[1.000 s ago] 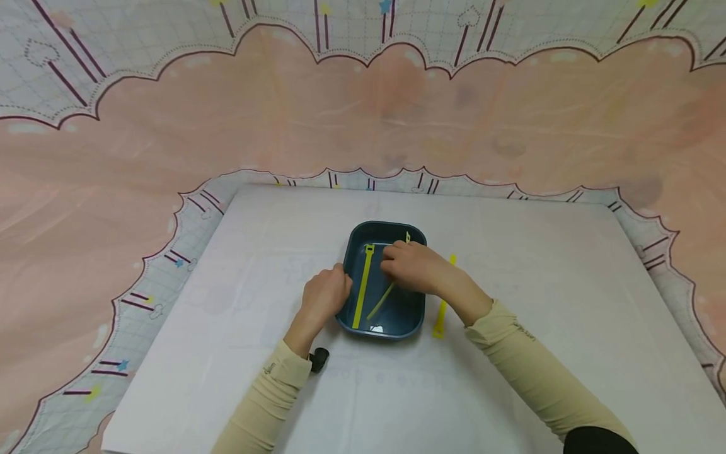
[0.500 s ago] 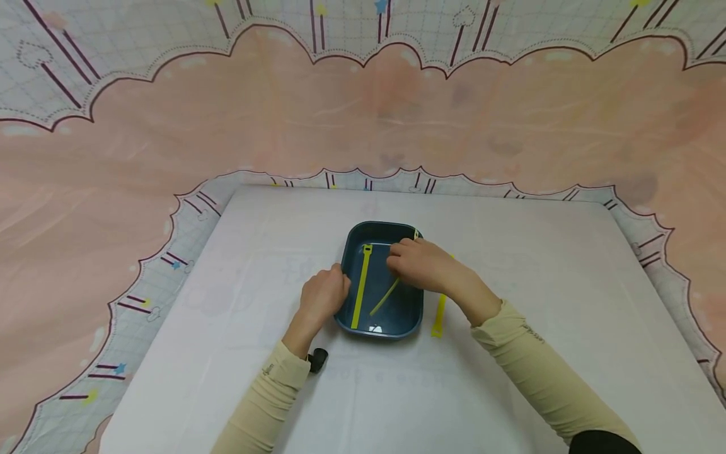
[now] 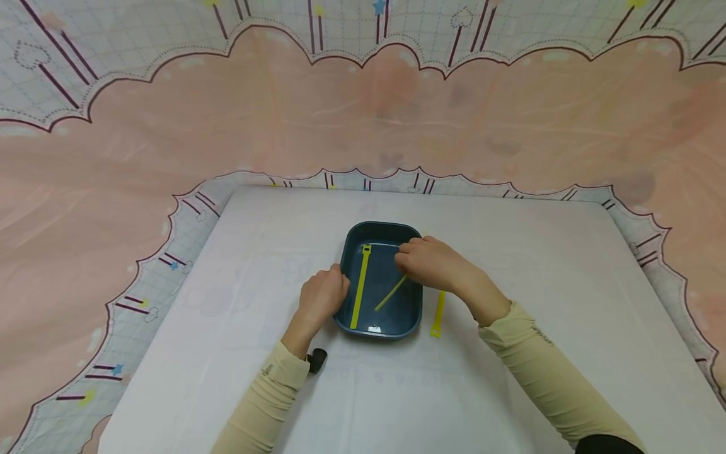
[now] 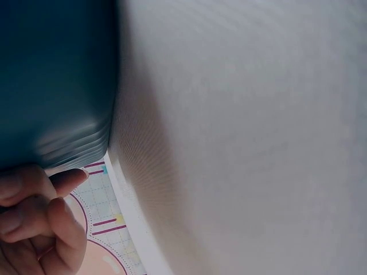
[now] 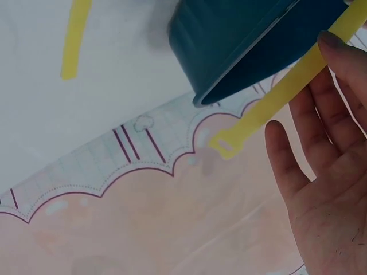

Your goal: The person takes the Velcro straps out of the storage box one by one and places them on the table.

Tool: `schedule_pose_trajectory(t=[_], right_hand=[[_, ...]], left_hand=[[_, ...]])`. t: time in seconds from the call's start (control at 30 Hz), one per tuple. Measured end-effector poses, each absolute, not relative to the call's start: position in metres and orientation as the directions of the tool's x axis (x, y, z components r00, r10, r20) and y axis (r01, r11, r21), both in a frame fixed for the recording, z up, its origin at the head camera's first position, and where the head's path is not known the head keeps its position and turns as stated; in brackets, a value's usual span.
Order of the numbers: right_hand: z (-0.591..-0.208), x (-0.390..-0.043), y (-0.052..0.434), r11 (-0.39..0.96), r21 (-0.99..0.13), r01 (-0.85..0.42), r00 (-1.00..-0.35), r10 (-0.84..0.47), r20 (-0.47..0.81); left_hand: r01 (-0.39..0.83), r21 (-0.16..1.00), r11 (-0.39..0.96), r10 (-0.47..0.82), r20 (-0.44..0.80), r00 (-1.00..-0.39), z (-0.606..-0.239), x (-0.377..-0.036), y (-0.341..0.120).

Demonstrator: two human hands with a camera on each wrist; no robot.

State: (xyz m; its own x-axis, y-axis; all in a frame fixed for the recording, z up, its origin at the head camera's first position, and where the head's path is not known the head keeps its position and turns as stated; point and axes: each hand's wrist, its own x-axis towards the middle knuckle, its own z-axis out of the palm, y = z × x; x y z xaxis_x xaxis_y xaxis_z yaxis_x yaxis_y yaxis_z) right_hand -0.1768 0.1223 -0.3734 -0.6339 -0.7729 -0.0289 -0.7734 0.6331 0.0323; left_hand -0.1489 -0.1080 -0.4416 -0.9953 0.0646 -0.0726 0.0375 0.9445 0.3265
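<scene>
Over the right rim of the dark teal rectangular plastic tray (image 3: 379, 328), the right hand (image 3: 433, 263) pinches a thin yellow plastic strap (image 3: 391, 293) whose long axis slants from the tray floor up across that rim. The left hand (image 3: 322, 296) grips the tray's left wall. A second yellow strap (image 3: 359, 287) lies lengthwise inside, a third (image 3: 438, 313) on the white bench (image 3: 539, 265) just right of the tray.

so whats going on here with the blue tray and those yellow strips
A person works at a dark blue tray on a white table. The left hand holds the tray's left rim. The right hand pinches a yellow strip that slants into the tray. A second strip lies flat inside, and a third lies on the table right of the tray.
</scene>
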Motion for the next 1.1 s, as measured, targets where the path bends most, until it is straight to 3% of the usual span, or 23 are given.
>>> schedule_pose_trajectory(t=[0.47, 0.9, 1.1], right_hand=[[-0.372, -0.177, 0.132, 0.66, -0.009, -0.751, -0.658, -0.75, -0.068], [-0.375, -0.178, 0.145, 0.735, -0.144, -0.663, -0.737, -0.674, -0.046], [-0.378, -0.177, 0.148, 0.747, -0.137, -0.651, -0.748, -0.661, -0.05]], left_hand=[[0.031, 0.326, 0.945, 0.062, -0.085, -0.994, -0.439, -0.147, -0.107], [0.036, 0.331, 0.943, 0.066, -0.079, -0.995, -0.437, -0.146, -0.107], [0.042, 0.33, 0.943, 0.072, -0.078, -0.994, -0.437, -0.146, -0.107]])
